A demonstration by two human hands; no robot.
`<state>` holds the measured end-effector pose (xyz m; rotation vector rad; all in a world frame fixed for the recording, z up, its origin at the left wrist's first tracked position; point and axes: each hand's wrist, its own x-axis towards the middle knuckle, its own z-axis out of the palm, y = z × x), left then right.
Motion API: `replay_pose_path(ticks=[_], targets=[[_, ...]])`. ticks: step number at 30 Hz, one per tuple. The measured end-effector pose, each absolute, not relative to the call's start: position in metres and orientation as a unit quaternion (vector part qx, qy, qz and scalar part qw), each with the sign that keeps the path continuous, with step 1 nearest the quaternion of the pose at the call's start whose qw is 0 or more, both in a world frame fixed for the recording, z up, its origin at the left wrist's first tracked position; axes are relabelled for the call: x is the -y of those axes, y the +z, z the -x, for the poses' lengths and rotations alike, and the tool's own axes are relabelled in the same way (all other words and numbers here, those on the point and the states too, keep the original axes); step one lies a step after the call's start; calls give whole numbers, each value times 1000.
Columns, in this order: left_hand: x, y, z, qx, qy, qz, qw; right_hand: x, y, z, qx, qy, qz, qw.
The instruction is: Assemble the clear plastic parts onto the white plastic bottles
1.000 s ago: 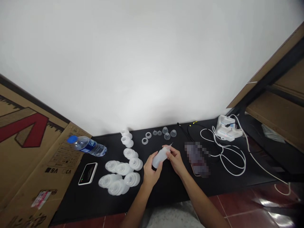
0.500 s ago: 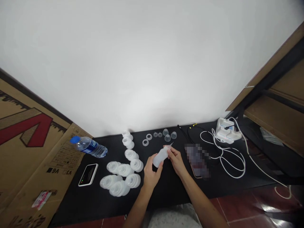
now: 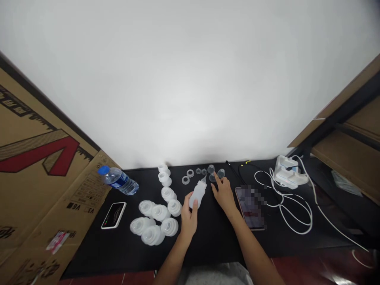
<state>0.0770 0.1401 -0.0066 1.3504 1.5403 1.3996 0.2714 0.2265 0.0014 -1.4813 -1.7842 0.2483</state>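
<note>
My left hand (image 3: pixel 190 215) is wrapped round a frosted white bottle (image 3: pixel 197 194) whose thin clear nozzle (image 3: pixel 204 179) points up and away. To its right, my right hand (image 3: pixel 223 193) reaches over the small clear domed caps, thumb and index finger apart; the index fingertip is at a cap (image 3: pixel 212 177), and whether it touches is unclear. Another cap (image 3: pixel 221 173) lies just right of that hand, and one more (image 3: pixel 210 169) behind the fingertip. Two small clear nozzle pieces (image 3: pixel 201 171) and two translucent rings (image 3: pixel 188 177) lie left of the caps.
Several white bottles (image 3: pixel 160 212) stand left of my hands. Farther left are a white-framed device (image 3: pixel 114 215), a blue-capped water bottle (image 3: pixel 120 181) and a cardboard box (image 3: pixel 86 198). A phone (image 3: pixel 251 209), white cables (image 3: pixel 282 194) and a white charger (image 3: pixel 289 173) lie right.
My right hand has let go of the bottle's top and moved to the caps, its fingers spreading. The bottle stays in my left hand, now more upright. The view has shifted slightly.
</note>
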Motion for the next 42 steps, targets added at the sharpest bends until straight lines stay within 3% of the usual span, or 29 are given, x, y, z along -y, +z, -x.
replay_pose_path(ticks=[5, 19, 27, 42], targets=[[-141, -3, -79, -583, 543, -521, 306, -213, -1, -268, 700, 89, 571, 418], [-147, -16, -84, -551, 610, -444, 357, -213, -7, -283, 610, 241, 544, 523], [-147, -10, -83, -578, 571, -456, 363, -214, -3, -287, 557, 283, 558, 547], [-149, -18, -82, -583, 570, -459, 353, -222, -2, -292, 337, 492, 479, 644]])
